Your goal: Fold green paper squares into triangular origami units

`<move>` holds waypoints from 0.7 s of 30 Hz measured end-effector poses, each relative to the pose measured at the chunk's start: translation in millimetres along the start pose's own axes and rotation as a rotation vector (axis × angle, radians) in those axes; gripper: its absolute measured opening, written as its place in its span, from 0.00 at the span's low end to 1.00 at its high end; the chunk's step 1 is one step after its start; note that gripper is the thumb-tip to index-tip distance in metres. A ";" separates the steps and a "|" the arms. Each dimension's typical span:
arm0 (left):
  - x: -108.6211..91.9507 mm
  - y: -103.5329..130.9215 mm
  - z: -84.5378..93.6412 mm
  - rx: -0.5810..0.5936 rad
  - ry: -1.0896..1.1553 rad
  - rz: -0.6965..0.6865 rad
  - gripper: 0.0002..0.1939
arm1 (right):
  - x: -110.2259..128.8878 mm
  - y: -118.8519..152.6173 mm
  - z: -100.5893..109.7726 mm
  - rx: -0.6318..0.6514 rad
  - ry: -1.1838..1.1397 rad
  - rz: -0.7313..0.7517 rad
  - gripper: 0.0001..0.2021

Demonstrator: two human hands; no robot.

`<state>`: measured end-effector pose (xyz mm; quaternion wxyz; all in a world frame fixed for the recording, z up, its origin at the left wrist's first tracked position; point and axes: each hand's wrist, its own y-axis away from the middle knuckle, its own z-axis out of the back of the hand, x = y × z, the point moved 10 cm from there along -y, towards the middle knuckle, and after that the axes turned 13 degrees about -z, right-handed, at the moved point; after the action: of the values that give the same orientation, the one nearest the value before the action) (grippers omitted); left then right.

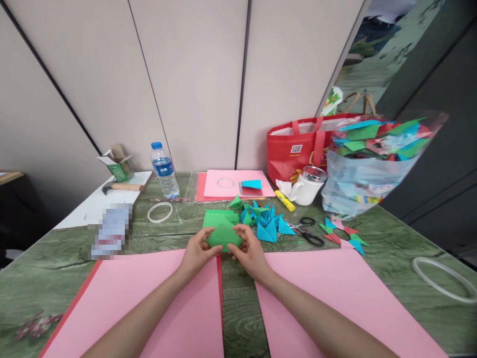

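Both hands meet over the middle of the bench (391,248), working one piece of green paper (222,234). The left hand (197,253) pinches its left edge, fingers closed on it with the thumb on top; the right hand (250,253) grips the right edge the same way. The green paper is partly folded and sits just above the gap between two large pink sheets (171,303) that lie flat under the forearms.

Just behind the green paper lies a small stack of green squares (216,218), and to the right of it a heap of folded blue and green triangles (266,223). Further right of the green paper are black scissors (311,232) and a few more folded pieces in red, green and blue (346,236). Behind the triangles stand a yellow glue stick (284,200) and a white mug (307,186) — beyond them a red bag (298,149) and a clear plastic bag of coloured paper (368,164). Left of the green paper and further back sit a roll of tape (160,212) and a water bottle (164,171).
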<state>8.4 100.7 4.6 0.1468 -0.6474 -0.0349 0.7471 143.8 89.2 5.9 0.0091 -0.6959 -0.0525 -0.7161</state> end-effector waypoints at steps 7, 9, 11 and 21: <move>-10.8 -0.4 4.4 -0.019 -0.079 -0.114 0.11 | -1.7 -2.2 -4.2 0.027 0.070 0.024 0.08; -7.1 -1.0 4.4 0.001 -0.134 -0.079 0.12 | 0.6 -1.9 -3.5 0.010 0.155 0.041 0.10; -5.1 -1.5 4.4 0.012 -0.157 -0.066 0.16 | 5.7 -0.5 0.6 -0.046 0.225 0.078 0.13; -53.1 7.1 4.2 -0.033 -0.434 -0.535 0.06 | 30.5 11.9 9.1 -0.204 0.306 0.321 0.06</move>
<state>9.4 80.4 54.4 0.3160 -0.4438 -0.2459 0.8017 152.9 80.0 37.3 0.0603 -0.5763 0.1331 -0.8041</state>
